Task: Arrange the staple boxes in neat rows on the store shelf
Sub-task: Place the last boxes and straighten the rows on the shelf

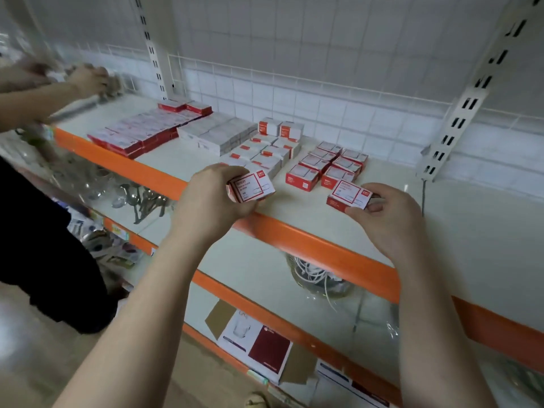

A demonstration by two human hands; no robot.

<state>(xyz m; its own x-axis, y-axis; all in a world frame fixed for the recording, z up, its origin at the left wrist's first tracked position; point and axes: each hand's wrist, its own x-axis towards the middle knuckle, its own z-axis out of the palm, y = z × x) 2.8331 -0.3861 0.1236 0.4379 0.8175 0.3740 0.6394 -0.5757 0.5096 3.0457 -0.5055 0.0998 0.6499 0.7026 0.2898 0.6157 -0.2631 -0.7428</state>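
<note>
The left hand (212, 198) has its grip closed on a small red-and-white cardboard staple box (250, 187), thumb underneath and fingers over the far side, held just above the front edge of the cream shelf board with the orange front lip (318, 245). The right hand (388, 213) has its grip closed on a second, matching red-and-white staple box (348, 197), pinched at the box's right end, its base at or just above the shelf board; I cannot tell whether it touches.

What the coming move turns on: the two-column block of red-and-white staple boxes (326, 166) lies just beyond the right grip and slightly to its left, between the two hands. The held box's long axis runs left to right across the grip, roughly the way the fronts of that block's nearest boxes lie, so it likely needs only a push away from the hand to extend a column. The right hand is the nearer one; the left grip's box is tilted and would need levelling first.

Beyond the left grip sits a block of mostly white boxes with red corners (265, 148), then flat white packs (215, 134) and long red-and-white packs (138, 134) further left.

The board looks smooth and bare to the right of the right grip. A white wire grid (294, 78) backs the shelf; another person's arm (44, 95) reaches in far left
</note>
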